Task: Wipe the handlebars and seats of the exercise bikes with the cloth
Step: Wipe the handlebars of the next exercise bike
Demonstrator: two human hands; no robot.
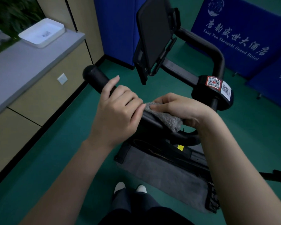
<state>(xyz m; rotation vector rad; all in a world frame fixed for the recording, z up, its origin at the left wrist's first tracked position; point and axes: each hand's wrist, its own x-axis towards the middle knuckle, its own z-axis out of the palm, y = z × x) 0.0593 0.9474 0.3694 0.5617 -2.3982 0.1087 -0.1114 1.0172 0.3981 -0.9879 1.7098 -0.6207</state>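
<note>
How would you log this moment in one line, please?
left hand: grips handlebar | right hand: holds cloth on handlebar | phase: handlebar wipe

A white tray (42, 32) sat on a grey countertop (23, 65), with leafy plants (15, 12) behind it. A pale switch plate (62, 78) was set in the beige cabinet front (44, 95). Blue banners (234, 30) with white hotel lettering stood on the green floor (55, 159).

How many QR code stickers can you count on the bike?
2: a red-bordered sticker on the black hub, a white sticker right beside it; others may be hidden.
</note>
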